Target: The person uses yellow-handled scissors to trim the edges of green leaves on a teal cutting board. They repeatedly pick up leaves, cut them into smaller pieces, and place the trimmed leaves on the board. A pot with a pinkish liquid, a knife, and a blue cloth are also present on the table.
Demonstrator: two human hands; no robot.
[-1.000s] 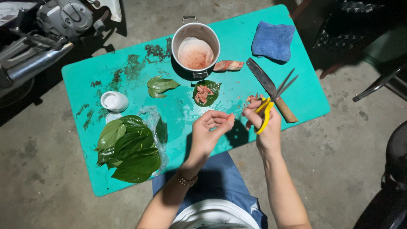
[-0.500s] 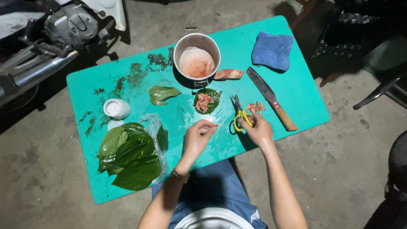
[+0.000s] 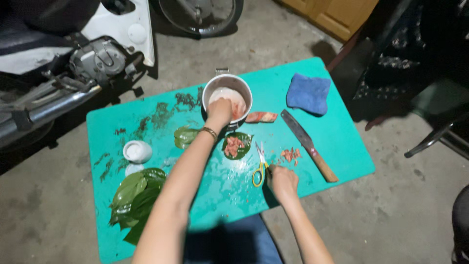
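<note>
My teal table carries everything, and I'll place things from the metal pot at its far edge. Nearest me on the pot's left lies the heap of green leaves; the blue cloth sits to the pot's right, the long knife just nearer me than that, its handle pointing toward my right.

My left hand reaches straight out over the pot's near rim, fingers dipped inside and curled downward; whether they pinch anything I cannot tell.

The small leaf with pink filling rests just on my side of the pot, directly beneath that wrist.

The yellow-handled scissors lie beside that leaf, long axis running from pot toward me, handles nearest my right hand, whose fingers are bunched together at the handles, touching them.
</note>
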